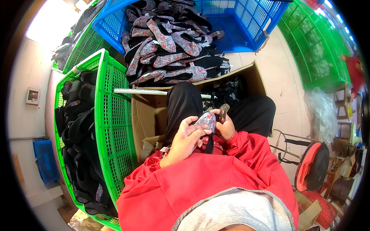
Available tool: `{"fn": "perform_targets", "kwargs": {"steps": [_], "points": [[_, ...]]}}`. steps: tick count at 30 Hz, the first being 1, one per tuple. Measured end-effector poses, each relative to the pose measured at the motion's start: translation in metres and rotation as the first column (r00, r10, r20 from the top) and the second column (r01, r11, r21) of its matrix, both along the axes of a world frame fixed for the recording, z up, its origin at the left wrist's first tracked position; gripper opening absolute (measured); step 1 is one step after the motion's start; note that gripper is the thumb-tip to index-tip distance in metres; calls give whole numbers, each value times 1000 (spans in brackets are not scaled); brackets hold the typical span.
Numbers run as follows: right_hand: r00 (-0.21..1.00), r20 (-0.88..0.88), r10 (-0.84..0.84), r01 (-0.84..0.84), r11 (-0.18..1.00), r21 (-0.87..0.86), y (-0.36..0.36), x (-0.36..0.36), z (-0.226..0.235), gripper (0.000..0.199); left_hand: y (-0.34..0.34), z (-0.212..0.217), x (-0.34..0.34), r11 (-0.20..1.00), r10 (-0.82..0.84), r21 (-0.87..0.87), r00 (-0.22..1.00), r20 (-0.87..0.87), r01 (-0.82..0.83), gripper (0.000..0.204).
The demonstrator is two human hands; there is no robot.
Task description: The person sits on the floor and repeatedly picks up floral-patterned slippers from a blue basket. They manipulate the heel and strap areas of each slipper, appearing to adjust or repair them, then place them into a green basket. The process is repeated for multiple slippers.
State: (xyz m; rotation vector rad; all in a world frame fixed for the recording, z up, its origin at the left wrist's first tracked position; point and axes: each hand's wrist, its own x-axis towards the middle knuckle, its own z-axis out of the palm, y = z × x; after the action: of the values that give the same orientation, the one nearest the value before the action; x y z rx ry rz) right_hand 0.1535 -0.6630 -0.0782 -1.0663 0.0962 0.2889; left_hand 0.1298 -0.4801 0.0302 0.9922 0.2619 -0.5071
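Note:
A small floral-print cloth shoe (208, 120), grey with red flowers and a black strip hanging below it, is held over my lap. My left hand (181, 141) grips its left side, with fingers curled onto the fabric. On the other side, my right hand (227, 128) is closed around a dark brown, glossy tool (224, 109). It looks like a pair of small snips, but the blades are hidden. The fingers of that hand also lie against the shoe. Between my knees stands an open cardboard box (246, 79) with black scraps (227, 92) inside.
A big pile of floral shoes (169, 42) lies ahead, partly in a blue crate (239, 29). At left, a green crate (115, 115) holds black shoes (83, 154). A white rod (140, 92) crosses the box. A red-and-black seat (310, 165) stands at right, below green crates (308, 46).

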Motion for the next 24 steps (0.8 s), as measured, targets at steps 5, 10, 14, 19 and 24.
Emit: {"fn": "perform_targets", "kwargs": {"steps": [5, 10, 14, 19, 24], "points": [[1000, 11, 28, -28, 999, 34, 0, 0, 9, 33, 1, -1, 8, 997, -47, -75, 985, -165, 35, 29], [999, 14, 45, -46, 998, 52, -4, -4, 1, 37, -1, -18, 4, 992, -46, -123, 991, -129, 30, 19], [998, 43, 48, -48, 999, -9, -4, -3, -5, 38, -5, -33, 1, 985, -23, -172, 998, -62, 13, 22], [998, 65, 9, -4, 998, -69, -1, -3, -13, 37, -12, -36, -8, 977, -199, -29, 947, 251, 213, 22], [995, -97, -10, 6, 999, -45, 2, 2, -23, 34, -29, -25, -26, 811, -578, 376, 712, 398, 448, 17]]}}
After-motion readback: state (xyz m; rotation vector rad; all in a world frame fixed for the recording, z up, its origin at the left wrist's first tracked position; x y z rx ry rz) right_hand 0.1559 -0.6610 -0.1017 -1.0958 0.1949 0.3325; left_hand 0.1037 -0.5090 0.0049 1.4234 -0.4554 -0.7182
